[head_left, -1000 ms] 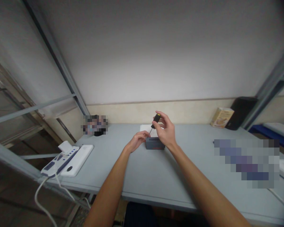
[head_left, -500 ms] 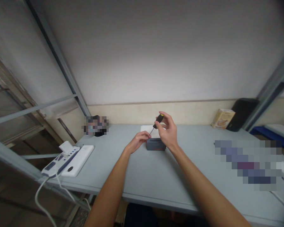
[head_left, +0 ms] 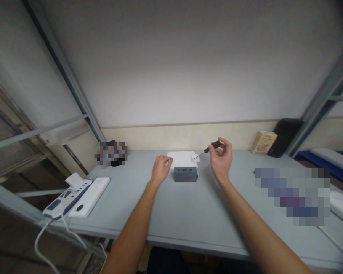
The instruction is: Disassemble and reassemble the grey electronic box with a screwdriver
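Observation:
My right hand (head_left: 222, 161) is closed round the black and yellow handle of a screwdriver (head_left: 213, 147). Its thin shaft slants down to the left, the tip over the right part of some white paper (head_left: 180, 158) at the back of the desk. A small dark grey box (head_left: 185, 175) with a row of vent slots along its top sits in front of the paper. Left of the box, my left hand (head_left: 160, 169) is off it, thumb and fingers pinched together. Whatever is in that pinch is too small to name.
On the desk (head_left: 188, 213), a white power strip (head_left: 67, 199) and a flat white device (head_left: 90, 198) lie at the left, cables hanging over the edge. A yellow carton (head_left: 263, 143) and a black panel-like object (head_left: 286, 137) stand at the back right. Blurred items lie on both sides.
The screwdriver has come off the box's top and moved right with my right hand, tilting flatter. My left hand has drawn away from the box to the left.

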Action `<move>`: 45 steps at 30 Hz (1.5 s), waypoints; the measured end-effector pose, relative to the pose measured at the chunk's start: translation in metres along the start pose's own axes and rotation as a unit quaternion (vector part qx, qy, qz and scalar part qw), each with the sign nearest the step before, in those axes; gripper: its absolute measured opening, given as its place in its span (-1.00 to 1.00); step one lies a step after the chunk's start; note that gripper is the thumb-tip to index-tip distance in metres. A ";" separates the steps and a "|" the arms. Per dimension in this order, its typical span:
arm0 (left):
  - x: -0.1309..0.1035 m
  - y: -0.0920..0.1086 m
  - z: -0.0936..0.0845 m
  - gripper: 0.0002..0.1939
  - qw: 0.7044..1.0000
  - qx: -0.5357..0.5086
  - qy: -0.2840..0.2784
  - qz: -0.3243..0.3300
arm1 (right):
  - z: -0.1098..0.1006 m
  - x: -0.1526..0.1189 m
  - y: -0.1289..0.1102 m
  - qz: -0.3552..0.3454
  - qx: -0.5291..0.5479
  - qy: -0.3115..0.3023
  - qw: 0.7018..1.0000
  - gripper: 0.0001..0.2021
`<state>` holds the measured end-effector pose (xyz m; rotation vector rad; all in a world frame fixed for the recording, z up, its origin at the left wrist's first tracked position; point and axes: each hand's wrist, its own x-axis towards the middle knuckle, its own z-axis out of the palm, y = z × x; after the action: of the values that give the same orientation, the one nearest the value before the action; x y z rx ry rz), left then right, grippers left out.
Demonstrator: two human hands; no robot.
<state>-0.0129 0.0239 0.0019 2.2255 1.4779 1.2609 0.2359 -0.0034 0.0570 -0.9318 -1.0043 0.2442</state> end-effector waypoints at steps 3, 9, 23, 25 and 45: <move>-0.005 -0.001 0.002 -0.79 0.996 0.082 -0.022 0.003 | -0.014 0.008 0.028 0.054 -0.013 0.070 0.996 -0.48; -0.008 -0.001 0.003 -0.78 0.992 0.110 -0.055 0.007 | -0.021 0.008 0.053 0.147 0.006 0.124 0.981 -0.45; 0.002 0.019 -0.013 -0.77 0.990 -0.135 -0.025 -0.035 | -0.029 0.021 0.043 0.326 0.079 0.123 0.934 -0.54; 0.003 0.029 -0.021 -0.73 0.962 -0.249 -0.089 -0.073 | -0.028 0.020 0.041 0.347 0.100 0.089 0.928 -0.54; -0.007 0.039 0.009 -0.70 0.972 -0.184 -0.149 0.002 | -0.022 0.012 0.037 0.308 0.083 0.050 0.947 -0.50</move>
<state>0.0187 0.0015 0.0143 2.0573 1.0358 1.0426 0.2682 0.0137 0.0321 -1.0726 -0.5638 0.7856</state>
